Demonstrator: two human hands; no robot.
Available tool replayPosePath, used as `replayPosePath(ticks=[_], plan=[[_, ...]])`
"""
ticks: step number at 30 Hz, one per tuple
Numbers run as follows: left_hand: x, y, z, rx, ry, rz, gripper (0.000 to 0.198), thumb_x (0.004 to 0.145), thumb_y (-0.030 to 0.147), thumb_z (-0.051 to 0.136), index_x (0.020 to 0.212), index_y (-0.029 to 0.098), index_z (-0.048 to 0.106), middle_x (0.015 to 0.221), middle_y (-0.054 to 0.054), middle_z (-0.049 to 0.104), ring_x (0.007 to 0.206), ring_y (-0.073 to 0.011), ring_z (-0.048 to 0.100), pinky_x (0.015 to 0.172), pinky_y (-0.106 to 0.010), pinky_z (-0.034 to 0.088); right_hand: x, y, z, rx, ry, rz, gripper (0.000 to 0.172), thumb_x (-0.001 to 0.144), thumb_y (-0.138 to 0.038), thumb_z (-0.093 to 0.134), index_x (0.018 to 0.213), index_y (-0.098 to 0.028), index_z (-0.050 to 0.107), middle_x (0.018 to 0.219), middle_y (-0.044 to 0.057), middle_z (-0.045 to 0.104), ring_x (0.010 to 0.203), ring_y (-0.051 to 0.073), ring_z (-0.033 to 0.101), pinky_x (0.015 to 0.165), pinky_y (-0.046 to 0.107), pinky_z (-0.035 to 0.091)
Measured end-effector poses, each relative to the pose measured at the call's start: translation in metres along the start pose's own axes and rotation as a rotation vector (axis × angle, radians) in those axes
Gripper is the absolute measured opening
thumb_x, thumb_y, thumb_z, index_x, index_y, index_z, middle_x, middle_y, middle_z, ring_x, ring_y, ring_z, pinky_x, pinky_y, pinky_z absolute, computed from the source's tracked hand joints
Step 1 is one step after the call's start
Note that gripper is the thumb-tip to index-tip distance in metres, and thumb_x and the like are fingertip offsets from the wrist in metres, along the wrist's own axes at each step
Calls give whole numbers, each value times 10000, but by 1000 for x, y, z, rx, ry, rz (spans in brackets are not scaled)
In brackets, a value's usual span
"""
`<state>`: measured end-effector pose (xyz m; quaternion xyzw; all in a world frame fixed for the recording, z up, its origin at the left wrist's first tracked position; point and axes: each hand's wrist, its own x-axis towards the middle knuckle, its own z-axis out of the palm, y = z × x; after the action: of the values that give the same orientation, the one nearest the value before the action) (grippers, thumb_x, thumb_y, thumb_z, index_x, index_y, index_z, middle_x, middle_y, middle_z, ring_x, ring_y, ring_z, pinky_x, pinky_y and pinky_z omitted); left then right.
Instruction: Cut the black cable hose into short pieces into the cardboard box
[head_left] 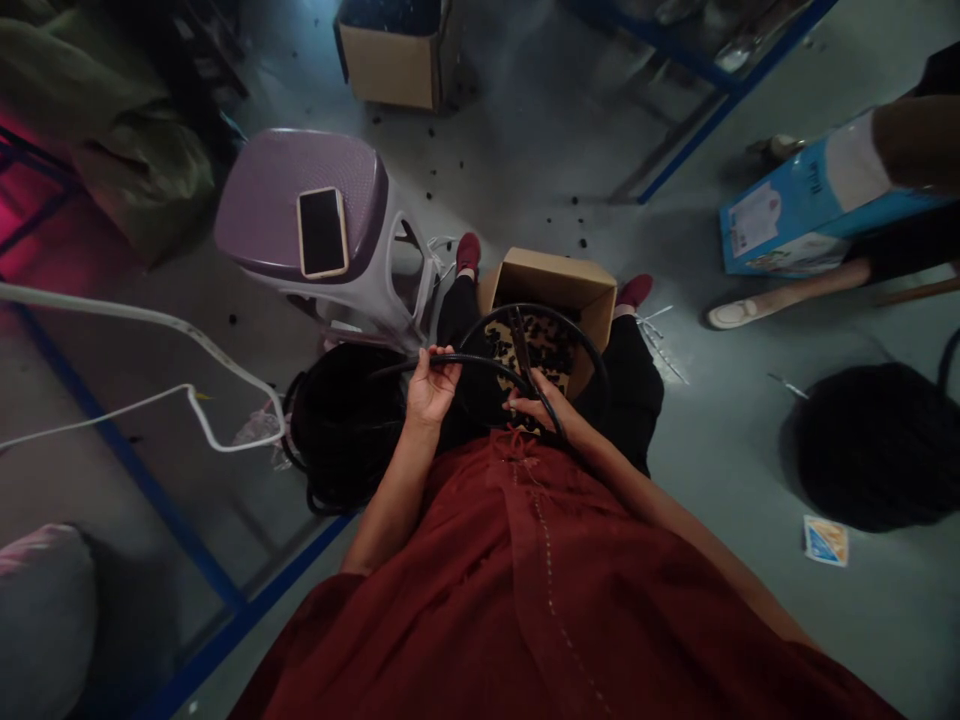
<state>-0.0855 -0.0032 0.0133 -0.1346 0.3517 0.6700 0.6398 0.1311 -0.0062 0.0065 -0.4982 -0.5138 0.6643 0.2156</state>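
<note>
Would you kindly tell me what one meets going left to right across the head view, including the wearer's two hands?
Phone on the purple-topped stool → left hand → right hand → red shoe on the right foot → blue printed box.

One camera, worn on head. Looks down and forward. Red shirt (480,580) very near; left hand (435,388) and right hand (553,408) close, in middle. Floor (724,410) lower down. Brown box (391,70) at far edge.
</note>
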Motion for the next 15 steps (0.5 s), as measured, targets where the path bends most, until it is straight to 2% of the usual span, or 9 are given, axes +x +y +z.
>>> replayPosePath(ticks=[5, 8, 11, 15], plan=[[10, 15, -7, 19, -35, 38, 298, 933, 254, 408, 746, 132, 605, 718, -5, 635, 772, -106, 637, 891, -360, 495, -21, -20, -26, -50, -1, 57, 415, 671, -320, 628, 1043, -241, 462, 757, -26, 571, 593, 138, 570, 622, 311, 484], [19, 25, -12, 27, -14, 90, 305, 936, 244, 400, 732, 129, 596, 698, 6, 629, 728, -90, 630, 893, -356, 493, -37, -32, -47, -163, -118, 124, 463, 678, -319, 625, 1107, -239, 471, 824, -10, 584, 536, 125, 552, 584, 312, 479], [29, 36, -18, 47, 24, 139, 302, 933, 236, 408, 712, 131, 585, 672, 18, 620, 680, -69, 616, 886, -332, 494, -57, -39, -63, -253, -206, 142, 473, 700, -315, 604, 1144, -239, 461, 822, -9, 585, 529, 119, 529, 579, 304, 465], [38, 41, -30, 103, 50, 115, 258, 919, 219, 439, 729, 130, 590, 672, 15, 621, 684, -79, 620, 866, -340, 500, -84, -44, -80, -254, -252, 189, 497, 712, -312, 601, 1173, -230, 434, 887, 0, 571, 582, 110, 521, 588, 279, 458]])
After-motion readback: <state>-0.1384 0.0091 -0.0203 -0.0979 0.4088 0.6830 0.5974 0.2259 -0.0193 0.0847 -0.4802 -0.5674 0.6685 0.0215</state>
